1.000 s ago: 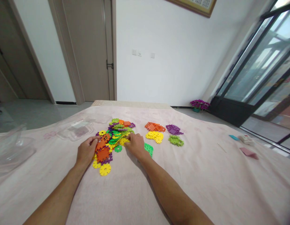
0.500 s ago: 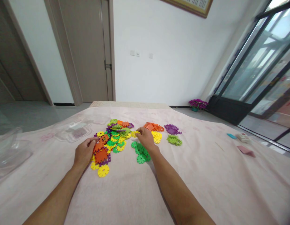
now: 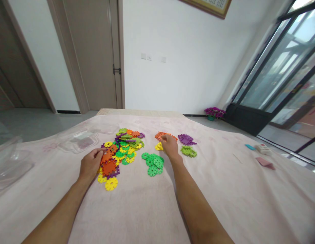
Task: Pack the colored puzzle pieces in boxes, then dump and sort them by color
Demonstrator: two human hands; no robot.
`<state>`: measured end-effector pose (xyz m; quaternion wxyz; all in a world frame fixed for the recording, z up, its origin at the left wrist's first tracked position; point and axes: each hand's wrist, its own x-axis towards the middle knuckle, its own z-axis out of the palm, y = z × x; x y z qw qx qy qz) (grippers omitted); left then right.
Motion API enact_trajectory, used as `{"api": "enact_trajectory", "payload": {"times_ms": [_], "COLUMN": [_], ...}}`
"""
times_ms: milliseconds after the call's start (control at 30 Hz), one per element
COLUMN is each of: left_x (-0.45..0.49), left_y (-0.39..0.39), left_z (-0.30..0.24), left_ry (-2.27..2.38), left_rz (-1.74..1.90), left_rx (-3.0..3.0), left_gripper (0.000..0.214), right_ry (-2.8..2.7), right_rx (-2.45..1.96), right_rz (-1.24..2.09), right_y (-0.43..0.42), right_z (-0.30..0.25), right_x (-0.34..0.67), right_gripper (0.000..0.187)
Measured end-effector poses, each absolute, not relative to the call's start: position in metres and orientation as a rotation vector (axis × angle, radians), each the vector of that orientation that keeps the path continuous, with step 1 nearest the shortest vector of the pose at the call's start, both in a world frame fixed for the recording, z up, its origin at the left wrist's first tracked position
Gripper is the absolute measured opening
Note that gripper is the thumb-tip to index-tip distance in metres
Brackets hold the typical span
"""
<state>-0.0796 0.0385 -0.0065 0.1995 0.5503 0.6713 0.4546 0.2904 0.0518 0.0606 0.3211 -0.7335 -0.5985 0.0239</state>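
Note:
My left hand (image 3: 90,164) rests at the left side of a mixed heap of notched plastic building pieces (image 3: 124,152). Its thumb and forefinger close on the edge of an orange notched piece (image 3: 106,156). My right hand (image 3: 170,146) is over a group of yellow notched discs (image 3: 159,146), with the fingers drawn together. Whether a disc is between them is hidden. Just behind those fingers lie orange square pieces (image 3: 161,135). Green discs (image 3: 153,164) form a pile between the hands. Purple pieces (image 3: 187,139) and light green pieces (image 3: 188,151) lie to the right.
Clear plastic packaging (image 3: 81,139) lies on the pink cloth (image 3: 137,210) at the left, with more clear plastic (image 3: 12,164) beside it. At the right are a blue object (image 3: 250,147), a small white box (image 3: 263,149), a thin stick (image 3: 237,158) and a pink folded piece (image 3: 265,163).
My right hand has moved right, from beside the mixed heap with a yellow disc in its fingers to the yellow group. The green pile shows more fully. My left hand stays in place.

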Motion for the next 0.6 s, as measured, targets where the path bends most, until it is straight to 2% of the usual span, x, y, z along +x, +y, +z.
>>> {"api": "enact_trajectory", "payload": {"times_ms": [267,500,600], "left_x": [-0.079,-0.077,-0.076], "left_y": [0.037,0.036,0.036], "left_z": [-0.006,-0.003,-0.003], "left_ry": [1.840,1.849,1.849], "left_rz": [1.275,1.277,1.287], "left_rx": [1.518,1.507,1.503], "left_gripper": [0.038,0.037,0.037], "right_ry": [-2.190,-2.426,-2.433], "right_rx": [-1.547,-1.461,-1.512], "right_rz": [0.182,0.058,0.075], "right_y": [0.025,0.011,0.011], "right_z": [0.053,0.045,0.044], "right_x": [0.198,0.179,0.178], "right_gripper": [0.016,0.037,0.036]}}
